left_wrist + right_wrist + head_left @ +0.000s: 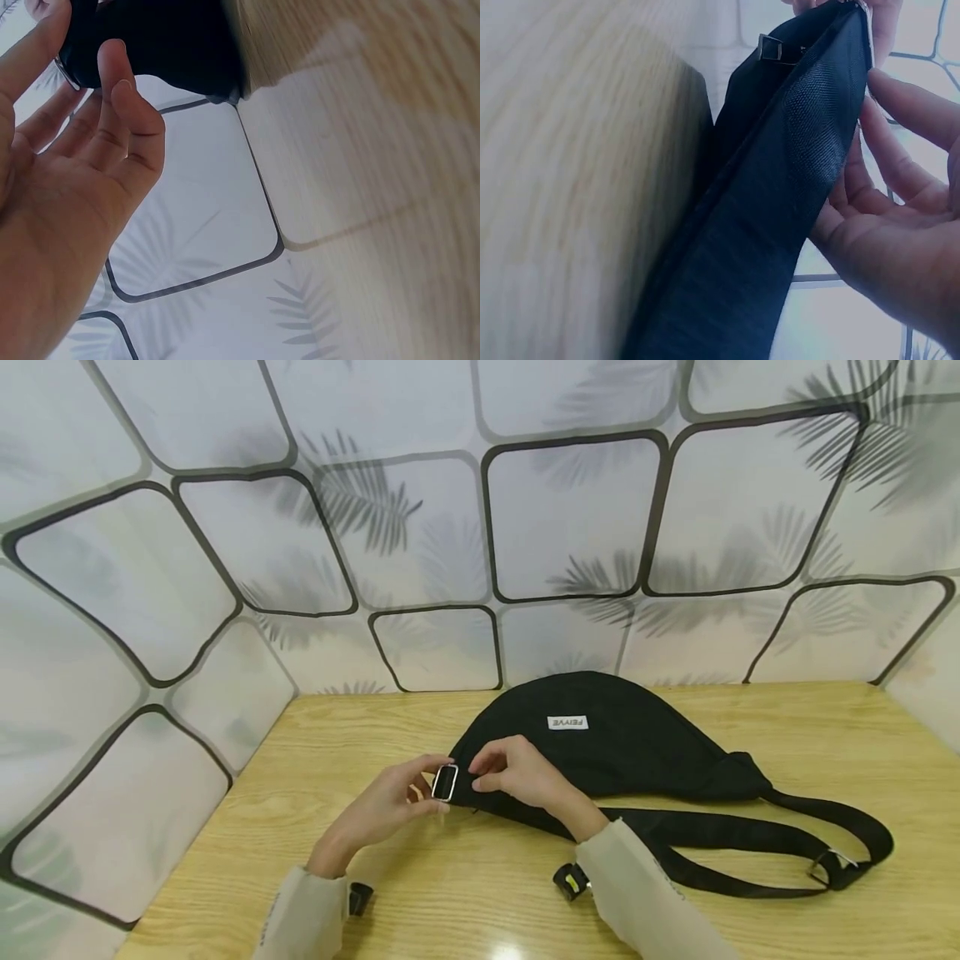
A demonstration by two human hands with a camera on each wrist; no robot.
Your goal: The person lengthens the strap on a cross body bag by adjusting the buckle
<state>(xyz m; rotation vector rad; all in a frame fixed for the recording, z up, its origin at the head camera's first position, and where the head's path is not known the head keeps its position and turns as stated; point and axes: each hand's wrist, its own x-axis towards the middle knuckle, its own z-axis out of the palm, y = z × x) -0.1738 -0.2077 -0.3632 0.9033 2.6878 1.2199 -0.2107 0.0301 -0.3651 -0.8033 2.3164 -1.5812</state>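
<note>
A black waist bag (600, 735) with a small white label lies on the wooden table, the label upside down in the head view. At its left end, my left hand (393, 797) holds a rectangular metal ring (445, 782), index finger above and thumb below. My right hand (521, 772) is bent close beside the ring, over the front of the bag, thumb and index tips slightly apart. In the right wrist view its fingers reach the edge of the wide black webbing (727, 255); I cannot tell whether they pinch it. A zipper pull (770, 49) shows behind the webbing.
The bag's long strap (720, 831) loops out to the right, with a metal adjuster (832, 864) near its far bend. Behind the table (300, 752) stands a patterned wall (420, 543). Small black devices (572, 881) sit at both wrists.
</note>
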